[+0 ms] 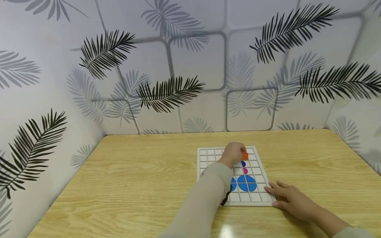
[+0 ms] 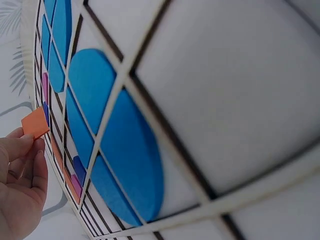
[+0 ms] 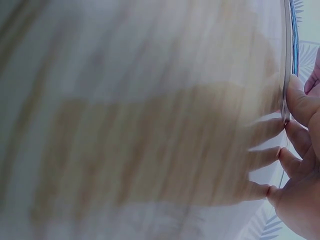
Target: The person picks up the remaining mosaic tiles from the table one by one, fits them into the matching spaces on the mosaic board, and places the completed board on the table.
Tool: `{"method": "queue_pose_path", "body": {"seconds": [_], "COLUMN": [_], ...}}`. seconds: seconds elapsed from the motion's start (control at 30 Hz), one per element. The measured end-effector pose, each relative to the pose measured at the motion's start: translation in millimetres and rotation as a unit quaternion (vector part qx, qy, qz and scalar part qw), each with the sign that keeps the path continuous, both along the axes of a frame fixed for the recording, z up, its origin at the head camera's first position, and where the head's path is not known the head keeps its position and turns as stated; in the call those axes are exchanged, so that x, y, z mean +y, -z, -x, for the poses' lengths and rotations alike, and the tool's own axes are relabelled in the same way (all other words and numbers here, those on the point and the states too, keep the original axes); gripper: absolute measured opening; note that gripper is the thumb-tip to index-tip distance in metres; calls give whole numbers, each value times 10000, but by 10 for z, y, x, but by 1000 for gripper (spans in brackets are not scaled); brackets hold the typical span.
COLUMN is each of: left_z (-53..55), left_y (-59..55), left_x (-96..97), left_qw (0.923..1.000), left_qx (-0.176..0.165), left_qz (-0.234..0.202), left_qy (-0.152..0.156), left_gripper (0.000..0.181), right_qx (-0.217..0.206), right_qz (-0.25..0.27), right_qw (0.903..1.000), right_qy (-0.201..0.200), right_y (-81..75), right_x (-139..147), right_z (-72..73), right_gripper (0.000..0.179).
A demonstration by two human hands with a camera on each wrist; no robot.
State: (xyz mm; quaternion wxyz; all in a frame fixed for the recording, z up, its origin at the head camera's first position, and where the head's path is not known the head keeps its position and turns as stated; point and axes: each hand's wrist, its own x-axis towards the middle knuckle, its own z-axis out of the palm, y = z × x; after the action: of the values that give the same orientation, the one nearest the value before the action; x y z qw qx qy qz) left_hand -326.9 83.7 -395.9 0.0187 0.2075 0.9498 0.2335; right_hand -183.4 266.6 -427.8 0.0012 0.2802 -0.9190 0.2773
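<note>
My left hand (image 1: 233, 153) reaches over a white gridded board (image 1: 253, 204). In the left wrist view its thumb and fingers pinch an orange square tile (image 2: 35, 123), held close over the far part of the board. Nearer to me on the grid lie a dark blue piece (image 1: 243, 164), a magenta piece (image 1: 245, 171) and a large blue disc of quarter pieces (image 1: 242, 179). A second blue disc (image 1: 233, 185) is partly hidden by my left sleeve. With fingers spread, my right hand (image 1: 294, 200) rests on the table, fingertips at the board's right edge.
The board lies on a light wood-grain table (image 1: 143, 175). Behind and beside it rises a wall (image 1: 196, 112) with a leaf pattern. In the left wrist view an orange piece (image 2: 57, 152) lies among the far cells.
</note>
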Motion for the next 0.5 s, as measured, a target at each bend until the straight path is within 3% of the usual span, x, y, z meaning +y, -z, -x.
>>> {"method": "queue_pose_path", "body": {"seconds": [0.1,0.2,0.37,0.5], "left_z": [10,13,-16,-52], "left_y": [23,39,73,60], "left_x": [30,56,76,80], "left_qw": [9998,9977,9873,9839], "left_qx": [13,139,371,327], "left_qz": [184,653,1534,1746], "left_qy": [-77,-132,-168,-174], "left_gripper": [25,24,24,22], "right_qx": [30,2,86,112], "right_qz": [-35,-56,-27,-29], "right_qw": [10000,10000,10000,9999], "right_qy": [17,59,-17,-73], "right_y": [-1,-4,10,14], "right_x": [0,1,1,1], "right_z": [3,1,11,16], "right_gripper": [46,46,45,45]}}
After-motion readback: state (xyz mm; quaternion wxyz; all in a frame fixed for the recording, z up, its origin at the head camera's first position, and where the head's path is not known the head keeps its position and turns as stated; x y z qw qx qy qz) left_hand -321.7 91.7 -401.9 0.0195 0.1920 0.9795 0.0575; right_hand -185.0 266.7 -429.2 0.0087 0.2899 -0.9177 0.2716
